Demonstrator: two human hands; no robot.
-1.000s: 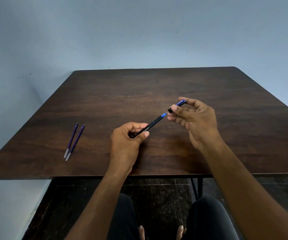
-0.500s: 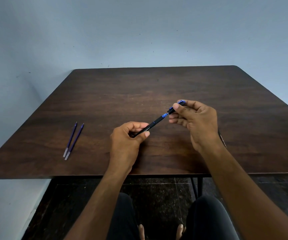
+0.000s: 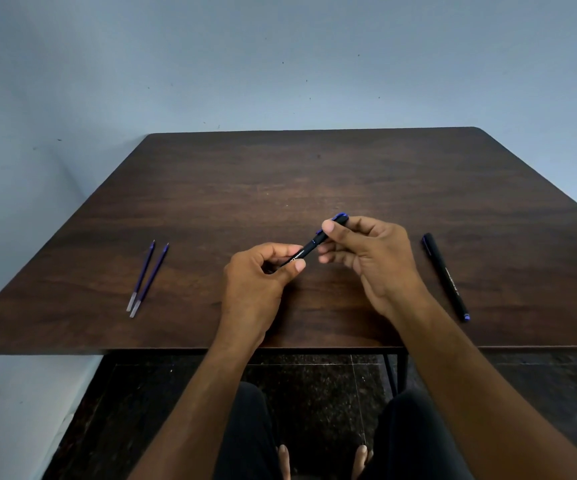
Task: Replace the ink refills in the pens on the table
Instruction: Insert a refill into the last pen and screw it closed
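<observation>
Leftmost on the dark wooden table [image 3: 315,174], near its left edge, two blue ink refills [image 3: 147,278] lie side by side, almost touching, their pale clear ends toward the person and their tips pointing away. They sit well apart from both hands.

Toward the middle, the left hand [image 3: 256,282] is curled closed around the lower end of a black pen [image 3: 311,245], thumb pressed on top of the barrel and fingers wrapped underneath. That end of the pen is hidden inside the fist, so its tip cannot be seen. White lettering on the barrel shows just beyond the thumb but is too small to read.

The pen slants up and to the right, held above the tabletop, into the right hand [image 3: 373,258]. Thumb and forefinger pinch the upper end, where a bit of blue shows at the top and beside the thumb; the other fingers are loosely curled below. Whether the pen's two halves are fully joined is hard to tell, since the fingers cover much of it.

Further right, a second black pen [image 3: 444,275] lies flat on the table, apart from the right forearm, a blue tip at its near end.

Below the table edge, dark-trousered knees and bare toes show over a speckled floor [image 3: 315,393].
</observation>
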